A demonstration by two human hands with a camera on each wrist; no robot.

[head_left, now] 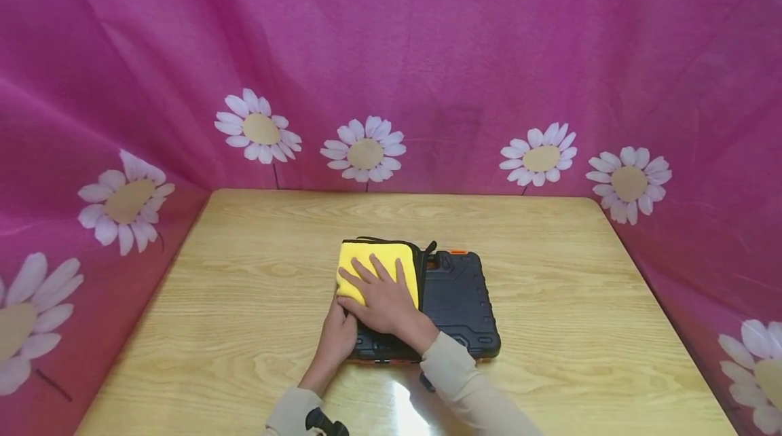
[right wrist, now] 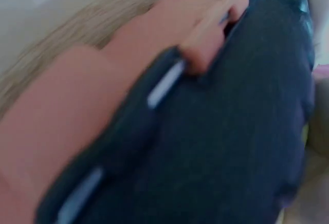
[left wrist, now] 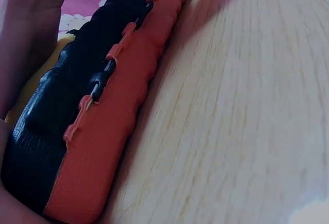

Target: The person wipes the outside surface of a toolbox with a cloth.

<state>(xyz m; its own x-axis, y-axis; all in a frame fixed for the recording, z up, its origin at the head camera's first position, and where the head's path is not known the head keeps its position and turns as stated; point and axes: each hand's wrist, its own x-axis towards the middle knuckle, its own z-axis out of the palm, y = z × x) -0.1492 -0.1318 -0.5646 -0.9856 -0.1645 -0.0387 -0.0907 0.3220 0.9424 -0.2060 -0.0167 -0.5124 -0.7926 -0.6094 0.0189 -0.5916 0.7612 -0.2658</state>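
A yellow folded cloth (head_left: 351, 256) with black edging lies over the left part of a black hard plastic case (head_left: 458, 303), which is flat on the table. My right hand (head_left: 385, 300) presses on the cloth from above, its fingers straight and spread. At the case's left front corner is my left hand (head_left: 338, 337), touching the case beside the cloth's lower corner; its fingertips are hidden. From the left wrist, the case shows an orange lower half (left wrist: 97, 167) and latches along its side. The right wrist view is blurred and filled by the case's side (right wrist: 221, 121).
The wooden table (head_left: 244, 314) extends around the case on all sides. Pink curtains (head_left: 391, 49) with white daisies stand behind it and along both sides. An orange tab (head_left: 458, 252) shows at the case's back edge, near a black cord loop (head_left: 431, 246).
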